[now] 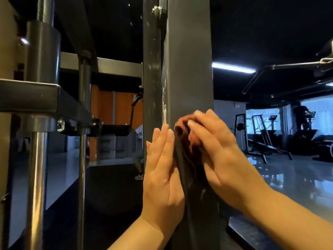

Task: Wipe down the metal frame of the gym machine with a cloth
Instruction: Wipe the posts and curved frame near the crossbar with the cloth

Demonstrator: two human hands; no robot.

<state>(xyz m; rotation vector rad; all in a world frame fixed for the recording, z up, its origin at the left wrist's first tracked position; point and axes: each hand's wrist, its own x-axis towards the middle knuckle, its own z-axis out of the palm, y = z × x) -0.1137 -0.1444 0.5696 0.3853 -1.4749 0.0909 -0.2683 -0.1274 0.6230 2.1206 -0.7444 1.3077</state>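
On frame post [189,69], axis 12-to-6: cloth [187,154] hangs likewise, bunch at 12, gripped by right hand [216,147]; left hand [162,168] flat-fingered at cloth's 9.

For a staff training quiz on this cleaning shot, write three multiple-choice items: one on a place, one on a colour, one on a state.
1. Where is the bunched dark brown cloth?
A. On the floor
B. Against the wide dark grey metal upright
C. Draped over a chrome bar

2. What colour are the wall panels behind the frame on the left?
A. Orange
B. Green
C. White

3. How is the left hand held?
A. Clenched in a fist
B. Flat, with fingers straight
C. Curled round a chrome bar

Answers:
1. B, since the right hand holds the cloth to the upright.
2. A, as the panels show plain orange between the frame bars.
3. B, since the fingers lie straight and together beside the cloth.
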